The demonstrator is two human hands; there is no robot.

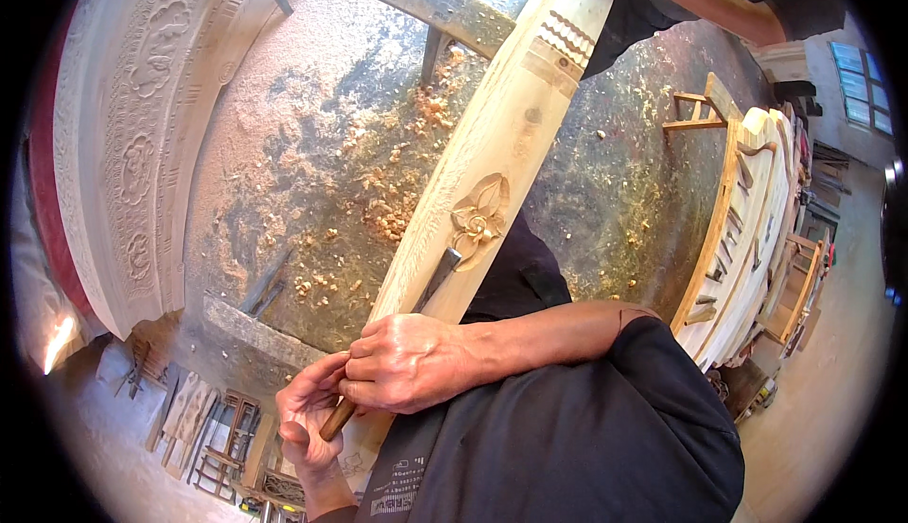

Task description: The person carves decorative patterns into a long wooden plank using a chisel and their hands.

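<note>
Head view: carving appeared underway. Your right hand point(405, 362) had fingers clamped on the gouge point(437, 282), tip just beside the flower relief point(480, 220) on the board point(503, 135); whether your left hand point(307, 400) gripped was unclear. Steady guidance seemed needed next.

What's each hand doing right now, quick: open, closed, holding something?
Left hand: fingers partly curled at the wooden handle of the chisel; whether it grips can't be told.
Right hand: closed, holding the chisel.
</note>
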